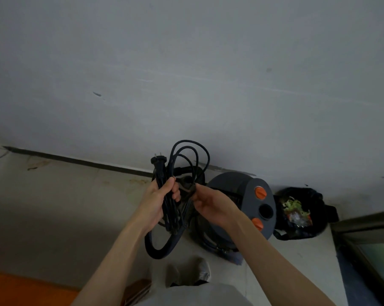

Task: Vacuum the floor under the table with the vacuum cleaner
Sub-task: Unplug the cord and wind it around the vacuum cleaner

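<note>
Head view, left to right: the left hand (159, 200) grips a bundled black power cord (175, 173) with its plug (158, 161) upward, the right hand (208, 203) pinches a strap on that bundle, and the grey vacuum cleaner (239, 208) sits on the floor (65, 195) by the wall, a black trash bag (301, 210) beside it.

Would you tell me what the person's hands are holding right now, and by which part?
The left hand grips the bundled power cord around its middle. The right hand pinches something at the bundle's side, seemingly a tie; unclear.
</note>
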